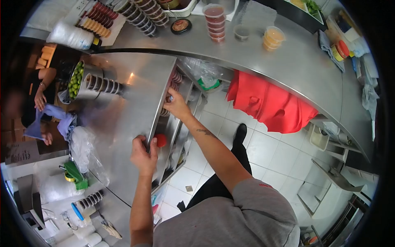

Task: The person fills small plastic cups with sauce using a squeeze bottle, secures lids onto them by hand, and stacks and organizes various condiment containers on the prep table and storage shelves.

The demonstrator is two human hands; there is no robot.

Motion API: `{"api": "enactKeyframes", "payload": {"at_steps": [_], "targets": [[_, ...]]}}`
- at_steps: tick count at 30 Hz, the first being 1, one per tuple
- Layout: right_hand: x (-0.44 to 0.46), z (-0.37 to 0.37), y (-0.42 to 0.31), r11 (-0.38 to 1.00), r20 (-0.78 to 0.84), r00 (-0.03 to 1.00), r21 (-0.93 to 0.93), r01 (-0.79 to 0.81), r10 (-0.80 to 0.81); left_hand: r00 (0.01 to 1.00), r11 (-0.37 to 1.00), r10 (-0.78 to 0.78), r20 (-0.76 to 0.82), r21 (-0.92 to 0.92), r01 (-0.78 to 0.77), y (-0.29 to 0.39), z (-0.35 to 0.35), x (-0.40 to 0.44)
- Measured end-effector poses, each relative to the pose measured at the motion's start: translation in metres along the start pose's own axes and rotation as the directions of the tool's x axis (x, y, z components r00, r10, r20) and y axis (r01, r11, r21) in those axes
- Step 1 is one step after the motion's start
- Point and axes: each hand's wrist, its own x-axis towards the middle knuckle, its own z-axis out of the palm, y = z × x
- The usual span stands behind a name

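Note:
My right hand [177,104] reaches over the edge of the steel counter [127,111] into the shelf below, beside stacked small cups of dark red sauce [175,80]. Its fingers are bent around something too hidden to name. Nearer to me, my left hand [144,154] rests at the counter's edge, fingers curled; what it holds, if anything, cannot be made out. A red round object [160,140] shows on the shelf just beside its fingertips.
Across the back counter [185,45] stand sauce cup stacks [215,26] and yellow cups [273,39]. A red bag [269,103] hangs below. At left, another person's hand [40,100] is near a purple cloth [53,117], beside a pot of limes [76,80].

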Motion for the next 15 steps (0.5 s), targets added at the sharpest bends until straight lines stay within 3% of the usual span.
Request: {"api": "enactKeyframes", "payload": {"at_steps": [3, 4, 7, 10, 13, 15], "targets": [[0.005, 0.005, 0.007, 1.000, -0.041, 0.999, -0.013, -0.008, 0.008, 0.999, 1.000, 0.027, -0.020, 0.005, -0.027, 0.002, 0.000, 0.003], [0.003, 0.009, 0.003, 0.995, -0.045, 0.998, 0.094, -0.045, 0.049, 1.000, 1.000, 0.022, -0.009, 0.017, -0.022, 0.004, -0.003, 0.003], [0.002, 0.008, -0.006, 0.996, -0.059, 0.996, -0.058, -0.068, 0.064, 1.000, 1.000, 0.028, -0.012, 0.013, -0.028, 0.005, -0.003, 0.004], [0.000, 0.003, -0.011, 0.993, -0.050, 0.993, -0.038, -0.113, 0.111, 0.999, 0.999, 0.036, -0.014, 0.011, -0.036, 0.003, -0.002, 0.003], [0.001, 0.009, -0.010, 0.995, -0.115, 0.992, 0.094, -0.042, 0.053, 0.999, 0.999, 0.044, -0.021, 0.010, -0.044, 0.003, -0.001, 0.004], [0.008, 0.012, -0.007, 1.000, -0.154, 0.988, 0.009, 0.027, -0.026, 0.999, 0.999, 0.037, -0.018, 0.019, -0.036, 0.003, -0.002, 0.003]]}}
